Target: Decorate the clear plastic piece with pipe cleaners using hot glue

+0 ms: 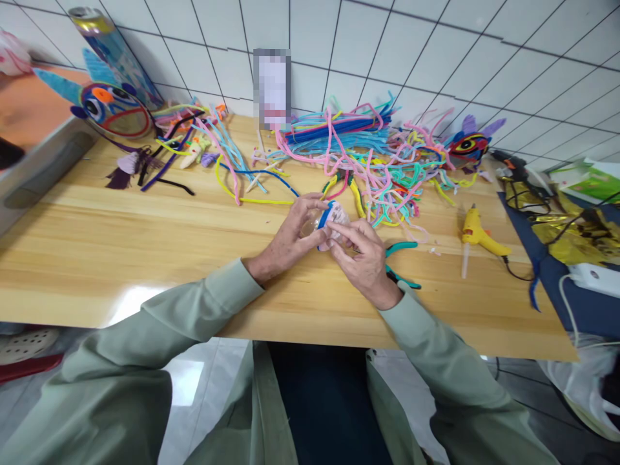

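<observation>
Over the middle of the table, my left hand point(293, 234) is closed around a small clear rounded plastic piece with a blue band point(325, 218) and a pale pinkish patterned side. Fingers of my right hand point(359, 253) are bent and pressed together against that pale side; whether they pinch anything small is hidden. Teal-handled pliers point(409, 284) lie partly behind my right wrist. Just beyond my hands are yellow-handled pliers point(357, 197) and a loose heap of coloured pipe cleaners point(387, 174).
Blue pipe cleaner bundles point(339, 132) lie along the tiled wall near an upright phone-like object point(274, 90), which is blurred. A yellow glue gun point(479, 234) rests at right. Decorated faces with ears stand at left point(116, 110) and right point(467, 147). A tall can point(113, 51) leans behind.
</observation>
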The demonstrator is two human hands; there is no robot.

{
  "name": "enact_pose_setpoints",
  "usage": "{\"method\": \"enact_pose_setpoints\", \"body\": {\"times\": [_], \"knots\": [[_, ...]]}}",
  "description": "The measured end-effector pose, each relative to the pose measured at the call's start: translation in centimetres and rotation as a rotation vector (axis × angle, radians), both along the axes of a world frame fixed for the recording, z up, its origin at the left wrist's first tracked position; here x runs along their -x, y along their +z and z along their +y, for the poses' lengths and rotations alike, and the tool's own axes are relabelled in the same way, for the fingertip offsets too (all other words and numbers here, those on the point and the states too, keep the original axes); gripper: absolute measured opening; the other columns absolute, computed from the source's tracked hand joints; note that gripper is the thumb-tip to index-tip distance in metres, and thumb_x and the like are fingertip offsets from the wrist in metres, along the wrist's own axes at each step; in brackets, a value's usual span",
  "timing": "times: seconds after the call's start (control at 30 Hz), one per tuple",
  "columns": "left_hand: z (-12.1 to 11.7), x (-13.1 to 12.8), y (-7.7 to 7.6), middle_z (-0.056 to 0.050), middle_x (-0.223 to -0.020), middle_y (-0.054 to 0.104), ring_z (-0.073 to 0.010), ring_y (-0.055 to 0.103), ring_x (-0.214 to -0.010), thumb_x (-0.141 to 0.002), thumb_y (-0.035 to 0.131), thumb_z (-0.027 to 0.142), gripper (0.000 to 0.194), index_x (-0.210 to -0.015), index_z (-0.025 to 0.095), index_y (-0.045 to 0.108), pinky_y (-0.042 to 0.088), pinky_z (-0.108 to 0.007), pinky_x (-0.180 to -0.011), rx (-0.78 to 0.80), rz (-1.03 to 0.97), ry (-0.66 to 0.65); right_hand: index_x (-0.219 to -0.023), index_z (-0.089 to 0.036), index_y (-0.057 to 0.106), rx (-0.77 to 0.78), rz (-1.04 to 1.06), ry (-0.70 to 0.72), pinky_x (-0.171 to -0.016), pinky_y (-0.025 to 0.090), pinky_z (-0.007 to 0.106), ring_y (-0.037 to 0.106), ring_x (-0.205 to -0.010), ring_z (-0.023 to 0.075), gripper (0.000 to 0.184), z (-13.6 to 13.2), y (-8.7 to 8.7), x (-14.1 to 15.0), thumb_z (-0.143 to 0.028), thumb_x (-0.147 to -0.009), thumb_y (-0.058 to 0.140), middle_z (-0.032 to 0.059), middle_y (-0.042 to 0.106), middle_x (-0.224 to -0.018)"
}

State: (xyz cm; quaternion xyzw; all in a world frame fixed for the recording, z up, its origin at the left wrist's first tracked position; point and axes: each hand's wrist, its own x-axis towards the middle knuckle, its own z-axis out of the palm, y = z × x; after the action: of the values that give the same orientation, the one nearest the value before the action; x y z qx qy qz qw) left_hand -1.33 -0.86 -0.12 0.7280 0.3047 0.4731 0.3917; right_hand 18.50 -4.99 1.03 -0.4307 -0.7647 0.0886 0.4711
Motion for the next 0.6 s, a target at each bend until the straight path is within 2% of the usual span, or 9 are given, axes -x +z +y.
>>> {"method": "enact_pose_setpoints", "body": {"times": [0.13,0.3,0.43,0.6], "knots": [[0.07,0.03,-0.03,-0.012,-0.157,0.053,-0.0287,0.055,-0.152,-0.106,0.063,0.055,0.042,-0.138,0.031,0.053,0.05,-0.052,-0.127,0.086,-0.069,-0.086,-0.127,-0.032,0.08,-0.004,-0.014,-0.011,-0.069,0.06,0.036,0.062,-0.076,0.0183,0.036,0.01,0.04,0.03,-0.017,-0.096,0.071,0.0011,0.065,-0.088],[0.17,-0.04,-0.16,-0.013,-0.156,0.05,-0.0284,0.052,-0.152,-0.103,0.068,0.057,0.049,-0.139,0.029,0.05,0.047,-0.051,-0.129,0.079,-0.034,-0.064,-0.129,-0.031,0.079,-0.013,0.036,0.041,-0.069,0.059,0.034,0.061,-0.077,0.0172,0.04,-0.01,0.02,0.01,-0.013,-0.095,0.068,0.001,0.064,-0.09],[0.43,-0.03,-0.31,-0.014,-0.155,0.05,-0.0287,0.053,-0.15,-0.103,0.067,0.06,0.052,-0.141,0.029,0.048,0.048,-0.051,-0.128,0.055,-0.007,-0.057,-0.128,-0.031,0.079,0.016,0.031,0.026,-0.069,0.058,0.034,0.06,-0.076,0.0174,0.038,0.07,-0.03,-0.01,-0.015,-0.096,0.068,0.0011,0.064,-0.091],[0.76,0.19,0.26,-0.013,-0.157,0.053,-0.0286,0.055,-0.148,-0.103,0.066,0.061,0.051,-0.14,0.029,0.05,0.049,-0.05,-0.126,0.073,0.015,-0.086,-0.126,-0.03,0.079,-0.014,0.031,0.018,-0.07,0.059,0.035,0.061,-0.077,0.0181,0.037,0.26,0.14,-0.02,-0.013,-0.094,0.07,0.0008,0.063,-0.089]]}}
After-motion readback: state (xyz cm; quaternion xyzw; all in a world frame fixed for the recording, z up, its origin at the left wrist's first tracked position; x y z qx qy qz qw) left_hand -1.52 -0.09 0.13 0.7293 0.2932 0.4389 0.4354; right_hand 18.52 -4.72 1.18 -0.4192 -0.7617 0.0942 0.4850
